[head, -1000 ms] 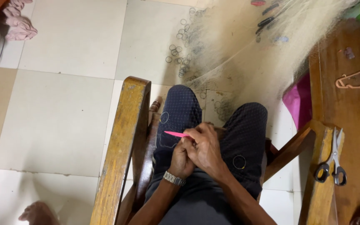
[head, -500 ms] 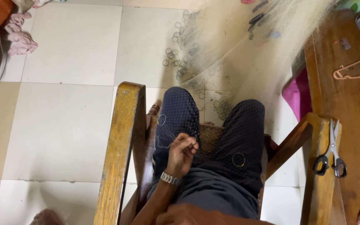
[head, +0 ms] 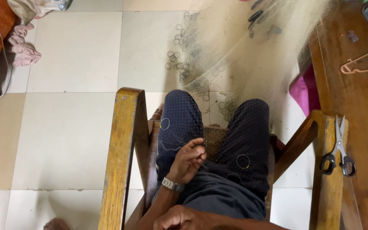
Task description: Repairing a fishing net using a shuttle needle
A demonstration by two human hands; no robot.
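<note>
Net [head: 252, 72] spreads pale and fine from the floor at the top of the frame down across both knees, small rings dotted through it, and here's the left hand [head: 189, 159] resting on the left thigh, fingers curled in, thumb and forefinger pinched on a bit of mesh near the chair's seat front. The right hand [head: 179, 218] sits low at the bottom edge of the view, closed into a loose fist (whether it grips anything, I cannot tell, as the fingers hide the palm). One ring [head: 242, 161] lies on the right thigh, another ring [head: 165, 123] on the left knee. Scissors [head: 338, 149] wait on the chair's right armrest, well apart from both hands; a hanger [head: 363, 68] lies on the wooden bench beyond. By the look of it, the pinch wants to stay light and close to the knot, the mesh drawn just taut over the thigh so no strand tangles, with the other hand coming up to steady the slack beside it.
</note>
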